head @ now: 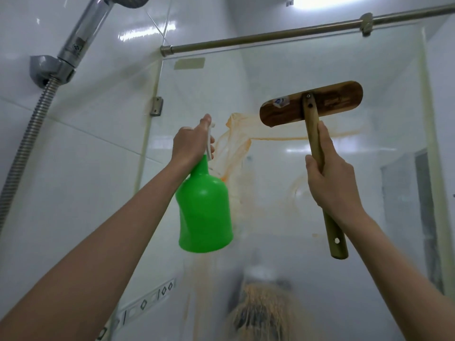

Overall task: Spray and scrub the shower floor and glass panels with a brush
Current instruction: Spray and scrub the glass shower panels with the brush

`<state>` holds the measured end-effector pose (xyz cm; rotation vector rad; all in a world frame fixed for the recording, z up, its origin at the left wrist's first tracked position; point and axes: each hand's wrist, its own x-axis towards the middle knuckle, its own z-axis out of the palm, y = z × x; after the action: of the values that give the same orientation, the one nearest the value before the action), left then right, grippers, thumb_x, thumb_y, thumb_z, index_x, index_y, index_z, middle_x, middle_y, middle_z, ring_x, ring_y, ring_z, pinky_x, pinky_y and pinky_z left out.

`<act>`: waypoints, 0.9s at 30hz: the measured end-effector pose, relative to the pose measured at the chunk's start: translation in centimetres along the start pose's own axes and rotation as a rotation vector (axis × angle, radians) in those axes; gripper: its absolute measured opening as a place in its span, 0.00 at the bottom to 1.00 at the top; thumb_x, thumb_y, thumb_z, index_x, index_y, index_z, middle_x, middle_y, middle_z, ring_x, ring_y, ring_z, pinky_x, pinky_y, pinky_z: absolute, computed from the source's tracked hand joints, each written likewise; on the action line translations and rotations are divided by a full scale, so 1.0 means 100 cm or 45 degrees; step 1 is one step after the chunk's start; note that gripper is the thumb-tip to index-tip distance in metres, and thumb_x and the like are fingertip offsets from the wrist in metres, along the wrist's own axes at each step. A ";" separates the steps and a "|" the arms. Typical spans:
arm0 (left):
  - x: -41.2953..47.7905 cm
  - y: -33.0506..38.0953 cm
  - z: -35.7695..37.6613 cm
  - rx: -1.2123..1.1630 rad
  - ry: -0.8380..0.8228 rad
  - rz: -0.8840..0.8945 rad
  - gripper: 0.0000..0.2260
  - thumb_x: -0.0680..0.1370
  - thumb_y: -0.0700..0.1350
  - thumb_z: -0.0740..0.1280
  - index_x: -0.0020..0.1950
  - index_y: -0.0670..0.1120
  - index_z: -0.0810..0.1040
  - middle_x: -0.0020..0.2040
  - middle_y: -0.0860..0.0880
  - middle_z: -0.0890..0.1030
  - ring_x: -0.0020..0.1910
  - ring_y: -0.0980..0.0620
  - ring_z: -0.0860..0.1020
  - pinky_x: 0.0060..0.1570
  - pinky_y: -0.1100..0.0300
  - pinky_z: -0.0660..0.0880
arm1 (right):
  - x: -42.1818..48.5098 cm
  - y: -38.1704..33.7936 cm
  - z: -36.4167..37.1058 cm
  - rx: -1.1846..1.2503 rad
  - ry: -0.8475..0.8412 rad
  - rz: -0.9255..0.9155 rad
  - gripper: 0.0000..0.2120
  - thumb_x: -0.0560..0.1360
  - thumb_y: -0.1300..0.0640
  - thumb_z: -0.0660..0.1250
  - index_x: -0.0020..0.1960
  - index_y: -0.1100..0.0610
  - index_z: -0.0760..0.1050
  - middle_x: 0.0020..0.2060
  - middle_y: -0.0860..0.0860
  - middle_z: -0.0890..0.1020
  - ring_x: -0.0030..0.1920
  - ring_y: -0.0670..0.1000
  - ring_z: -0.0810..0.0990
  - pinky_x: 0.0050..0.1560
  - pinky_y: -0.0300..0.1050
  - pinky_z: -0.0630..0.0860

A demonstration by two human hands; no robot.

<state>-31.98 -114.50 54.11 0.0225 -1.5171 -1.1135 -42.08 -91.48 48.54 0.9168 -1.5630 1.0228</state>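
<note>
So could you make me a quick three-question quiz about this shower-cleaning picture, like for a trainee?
1. True or false: the left hand holds the green spray bottle.
2. What does the right hand grip? A) the shower head B) the brush handle C) a sponge
3. What colour are the smears on the glass panel?

Key:
1. True.
2. B: the handle of the wooden brush, whose head is up against the glass.
3. Orange.
</note>
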 end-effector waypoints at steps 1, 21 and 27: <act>0.005 0.004 0.001 -0.020 0.008 0.001 0.22 0.81 0.59 0.62 0.39 0.43 0.81 0.34 0.47 0.83 0.34 0.46 0.83 0.46 0.52 0.81 | 0.001 0.000 -0.004 -0.010 0.000 -0.006 0.31 0.82 0.58 0.56 0.79 0.45 0.46 0.29 0.53 0.72 0.27 0.51 0.71 0.29 0.46 0.74; -0.037 0.034 0.101 -0.185 -0.327 -0.018 0.18 0.82 0.55 0.62 0.41 0.45 0.80 0.35 0.47 0.81 0.31 0.49 0.80 0.36 0.56 0.79 | -0.001 0.029 -0.071 -0.194 0.037 0.099 0.30 0.82 0.58 0.56 0.79 0.45 0.45 0.31 0.54 0.72 0.29 0.52 0.73 0.34 0.55 0.80; -0.048 0.044 0.115 -0.320 -0.399 -0.071 0.18 0.82 0.55 0.63 0.50 0.42 0.83 0.37 0.45 0.82 0.34 0.46 0.81 0.43 0.50 0.82 | 0.008 0.036 -0.093 -0.174 0.107 0.145 0.30 0.82 0.57 0.55 0.79 0.44 0.45 0.32 0.55 0.73 0.28 0.54 0.74 0.28 0.49 0.79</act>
<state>-37.01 -102.29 55.00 -0.2957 -1.6461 -1.3947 -42.45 -81.54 49.91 0.6893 -1.6076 1.0077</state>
